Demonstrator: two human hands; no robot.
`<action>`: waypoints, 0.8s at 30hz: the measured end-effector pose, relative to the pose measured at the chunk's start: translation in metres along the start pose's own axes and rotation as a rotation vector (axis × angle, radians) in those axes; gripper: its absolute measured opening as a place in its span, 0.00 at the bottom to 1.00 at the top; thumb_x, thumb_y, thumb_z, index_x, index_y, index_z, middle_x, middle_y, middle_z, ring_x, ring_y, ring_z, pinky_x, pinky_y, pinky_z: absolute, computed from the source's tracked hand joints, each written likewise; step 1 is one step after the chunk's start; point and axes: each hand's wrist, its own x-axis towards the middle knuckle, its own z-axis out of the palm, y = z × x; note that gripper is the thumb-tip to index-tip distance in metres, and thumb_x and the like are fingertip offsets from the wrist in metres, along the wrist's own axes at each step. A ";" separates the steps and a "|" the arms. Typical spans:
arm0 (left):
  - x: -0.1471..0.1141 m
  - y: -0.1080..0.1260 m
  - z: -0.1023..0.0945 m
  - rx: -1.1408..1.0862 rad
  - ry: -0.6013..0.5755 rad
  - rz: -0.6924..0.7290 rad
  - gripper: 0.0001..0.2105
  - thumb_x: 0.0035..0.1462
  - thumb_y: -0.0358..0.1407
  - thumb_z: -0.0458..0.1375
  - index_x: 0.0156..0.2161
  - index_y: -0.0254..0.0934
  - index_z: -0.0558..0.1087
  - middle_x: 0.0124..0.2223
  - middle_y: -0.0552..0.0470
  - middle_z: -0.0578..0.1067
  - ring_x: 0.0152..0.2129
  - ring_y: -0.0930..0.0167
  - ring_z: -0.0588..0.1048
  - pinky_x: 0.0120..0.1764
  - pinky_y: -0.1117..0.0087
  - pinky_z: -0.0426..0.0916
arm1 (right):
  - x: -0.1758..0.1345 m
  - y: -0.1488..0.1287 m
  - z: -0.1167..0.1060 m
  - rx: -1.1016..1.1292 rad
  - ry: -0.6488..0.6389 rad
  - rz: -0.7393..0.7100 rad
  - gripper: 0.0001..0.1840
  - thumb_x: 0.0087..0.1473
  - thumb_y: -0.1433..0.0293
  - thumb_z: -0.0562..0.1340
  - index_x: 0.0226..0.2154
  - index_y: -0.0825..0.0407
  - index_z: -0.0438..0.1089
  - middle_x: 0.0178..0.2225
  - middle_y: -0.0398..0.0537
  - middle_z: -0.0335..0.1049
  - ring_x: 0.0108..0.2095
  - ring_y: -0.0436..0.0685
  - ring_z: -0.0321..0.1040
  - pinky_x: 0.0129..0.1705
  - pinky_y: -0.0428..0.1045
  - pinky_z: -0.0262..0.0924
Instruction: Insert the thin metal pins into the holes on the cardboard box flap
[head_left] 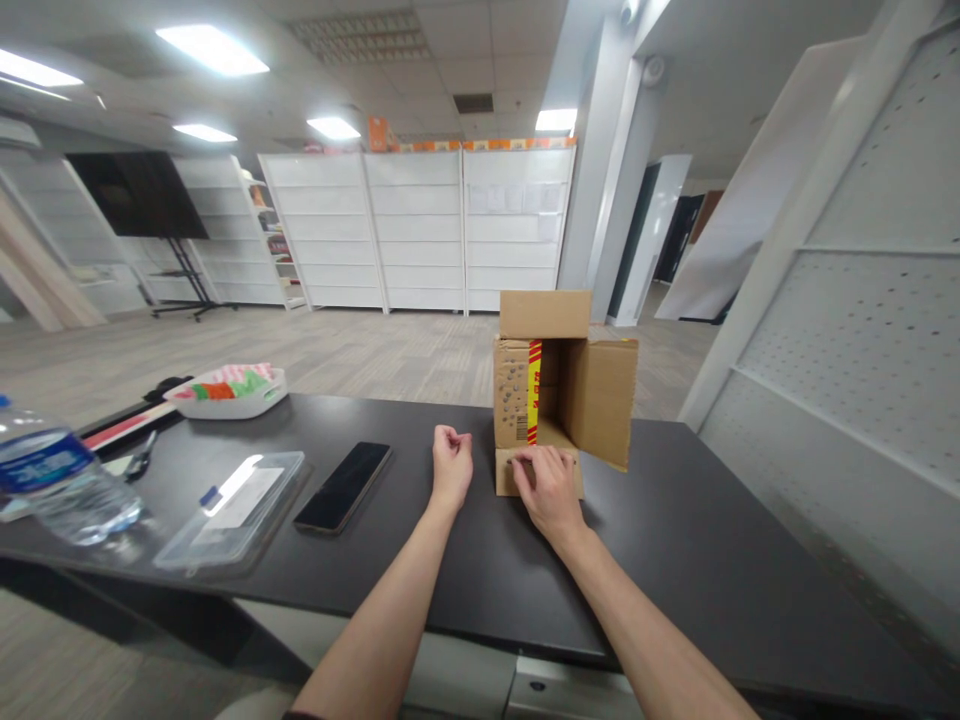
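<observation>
A brown cardboard box (pixel 562 390) lies on its side on the dark table, its opening facing me. The top flap (pixel 545 315) stands up, and the right flap (pixel 609 400) swings outward. Several small grey round spots, a barcode and yellow-red tape mark the left flap (pixel 513 392). My right hand (pixel 551 485) rests at the bottom flap (pixel 506 480), fingers curled; a thin dark bit shows beside its fingertips, too small to name. To the left of the box, my left hand (pixel 452 465) is closed above the table, and whatever it holds, if anything, is hidden.
On the dark table (pixel 675 560) lie a black phone (pixel 345 487) and a clear plastic case (pixel 232 510). Farther left are a water bottle (pixel 60 480) and a white basket (pixel 225 402) with colourful contents. A perforated white panel (pixel 862 330) stands at the right.
</observation>
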 end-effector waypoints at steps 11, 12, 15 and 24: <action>0.001 -0.008 0.000 0.001 -0.003 0.020 0.10 0.52 0.31 0.56 0.30 0.39 0.55 0.26 0.59 0.58 0.22 0.76 0.59 0.29 0.75 0.55 | -0.005 -0.004 -0.010 0.012 0.022 -0.053 0.04 0.60 0.71 0.56 0.34 0.52 0.65 0.32 0.47 0.71 0.35 0.56 0.65 0.42 0.52 0.50; 0.001 -0.008 0.000 -0.002 -0.005 0.022 0.10 0.52 0.31 0.56 0.30 0.39 0.55 0.26 0.59 0.58 0.22 0.77 0.59 0.29 0.75 0.55 | -0.005 -0.004 -0.011 0.012 0.019 -0.064 0.04 0.60 0.72 0.56 0.34 0.51 0.65 0.32 0.47 0.71 0.35 0.56 0.65 0.42 0.52 0.50; 0.002 -0.008 0.000 -0.006 -0.008 0.018 0.11 0.51 0.32 0.57 0.30 0.38 0.56 0.26 0.59 0.58 0.23 0.77 0.59 0.29 0.75 0.55 | -0.007 -0.006 -0.014 0.048 0.007 -0.098 0.03 0.59 0.73 0.56 0.34 0.51 0.64 0.31 0.47 0.71 0.35 0.56 0.66 0.42 0.52 0.54; 0.002 -0.009 0.000 -0.044 -0.016 0.006 0.11 0.51 0.31 0.57 0.29 0.39 0.55 0.26 0.60 0.57 0.22 0.77 0.59 0.29 0.75 0.55 | -0.021 -0.024 -0.029 0.128 -0.142 -0.206 0.06 0.60 0.76 0.53 0.36 0.50 0.62 0.33 0.49 0.70 0.35 0.57 0.69 0.38 0.51 0.63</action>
